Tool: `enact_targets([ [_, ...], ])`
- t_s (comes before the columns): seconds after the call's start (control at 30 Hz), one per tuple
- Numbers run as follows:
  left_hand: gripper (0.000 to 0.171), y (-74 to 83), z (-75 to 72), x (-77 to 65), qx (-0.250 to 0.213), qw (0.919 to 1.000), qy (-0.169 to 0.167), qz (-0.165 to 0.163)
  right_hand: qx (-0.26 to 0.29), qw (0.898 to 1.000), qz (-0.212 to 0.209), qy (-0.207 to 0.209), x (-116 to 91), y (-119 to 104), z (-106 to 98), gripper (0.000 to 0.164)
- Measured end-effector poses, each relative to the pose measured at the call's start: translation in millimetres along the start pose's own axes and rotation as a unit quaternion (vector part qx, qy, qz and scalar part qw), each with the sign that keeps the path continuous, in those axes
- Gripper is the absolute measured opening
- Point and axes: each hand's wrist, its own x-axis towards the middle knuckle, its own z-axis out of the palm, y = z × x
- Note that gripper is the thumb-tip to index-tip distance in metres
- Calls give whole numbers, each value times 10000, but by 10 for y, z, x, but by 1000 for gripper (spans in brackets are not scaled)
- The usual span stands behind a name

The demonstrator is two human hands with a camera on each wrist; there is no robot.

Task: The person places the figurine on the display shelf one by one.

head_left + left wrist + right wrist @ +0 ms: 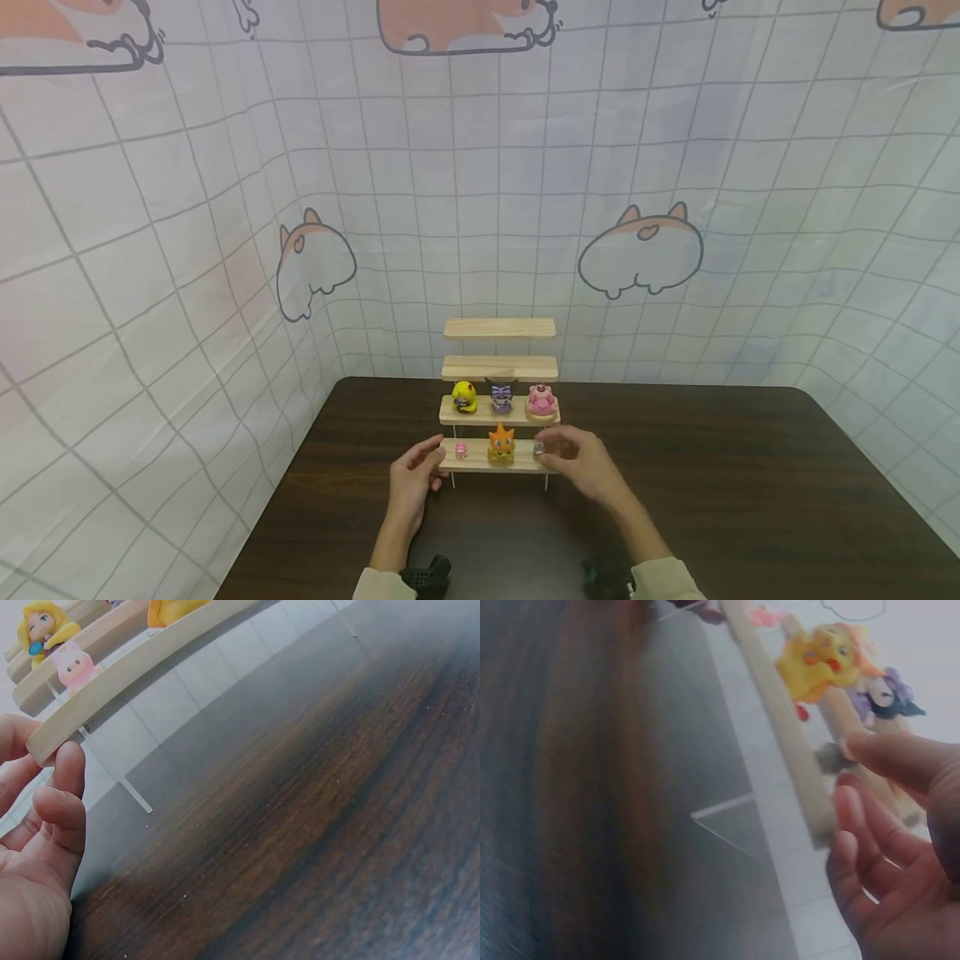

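Note:
A tiered wooden display stand [498, 467] with clear legs stands on the dark table. My left hand [412, 477] pinches the left end of its lowest shelf [97, 701], fingers above and below the board. At that shelf's right end my right hand [581, 460] holds a tiny grey figurine [829, 759] between thumb and fingers, partly hidden by them. Between the hands, a small pink figurine [461, 451] sits at the left and an orange-and-yellow figurine [501, 445] in the middle of the same shelf.
One tier up stand a yellow-haired figurine [464, 397], a purple-and-black figurine [501, 398] and a pink figurine [542, 402]. Two higher shelves [499, 367] rise behind them. A white grid-patterned curtain [495, 233] with corgi drawings surrounds the dark wooden table [720, 483].

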Motion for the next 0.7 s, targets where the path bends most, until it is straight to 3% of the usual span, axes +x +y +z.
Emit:
enact_targets([
  [0.3, 41, -23, 41, 10, -8, 9999, 107, -39, -431, 9952, -42, -873, -66, 11, -442, 26],
  [0.53, 36, 16, -29, -21, 541, 9973, 488, 88, -768, 9909, 231, -1081, -270, 56, -694, 29],
  [0.63, 29, 91, -117, -66, 1491, 9856, 672, 422, -891, 9907, 203, -1012, -377, 96, -800, 27],
  [0.7, 25, 161, -199, -96, 2443, 9643, 687, 759, -978, 9912, 200, -871, -445, 122, -873, 24],
])
